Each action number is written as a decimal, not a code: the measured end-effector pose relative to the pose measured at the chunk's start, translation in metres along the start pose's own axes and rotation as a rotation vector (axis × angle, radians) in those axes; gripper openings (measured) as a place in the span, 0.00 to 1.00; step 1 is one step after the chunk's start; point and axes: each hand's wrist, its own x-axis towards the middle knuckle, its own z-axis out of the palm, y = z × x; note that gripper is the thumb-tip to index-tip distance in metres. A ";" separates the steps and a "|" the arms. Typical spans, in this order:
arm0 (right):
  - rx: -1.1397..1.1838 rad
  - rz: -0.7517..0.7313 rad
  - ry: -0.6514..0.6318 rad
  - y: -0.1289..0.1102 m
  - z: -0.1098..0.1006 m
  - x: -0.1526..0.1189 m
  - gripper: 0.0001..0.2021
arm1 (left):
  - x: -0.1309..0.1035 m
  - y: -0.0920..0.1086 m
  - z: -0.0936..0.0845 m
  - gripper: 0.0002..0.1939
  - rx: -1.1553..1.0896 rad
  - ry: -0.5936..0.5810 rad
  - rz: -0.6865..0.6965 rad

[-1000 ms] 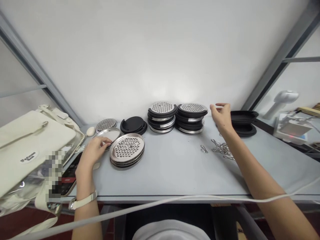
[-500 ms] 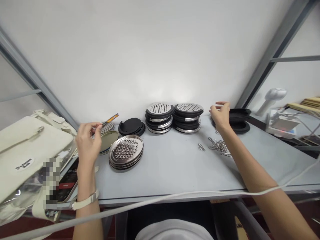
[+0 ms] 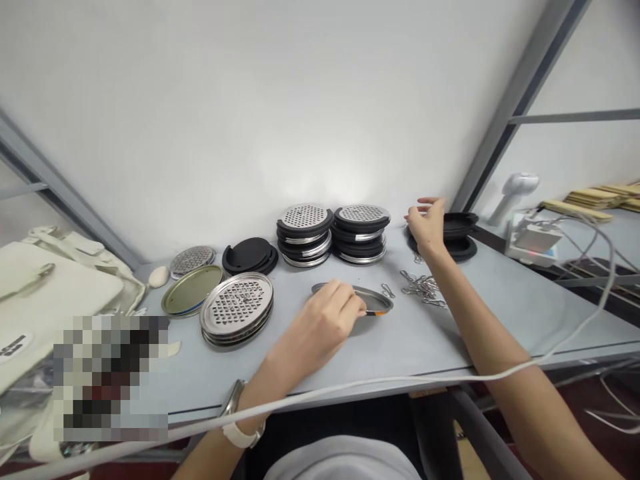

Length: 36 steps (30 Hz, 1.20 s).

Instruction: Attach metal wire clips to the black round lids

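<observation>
Our left hand (image 3: 345,312) pinches a shallow, round metal dish (image 3: 374,302) over the smooth tabletop (image 3: 350,353), near bent-wire clips (image 3: 423,287); our right hand (image 3: 425,223) hangs half open beside matte black holders (image 3: 459,247).

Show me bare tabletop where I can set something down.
Free tabletop: between the left hand, the clips and the right forearm, and right of that forearm. Crowded: the back middle, with two black-rimmed stacks; the left, with grater plates and black discs.
</observation>
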 end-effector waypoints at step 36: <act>0.173 -0.236 0.076 -0.059 -0.003 -0.037 0.08 | -0.132 -0.290 -0.088 0.16 0.097 -0.219 -0.859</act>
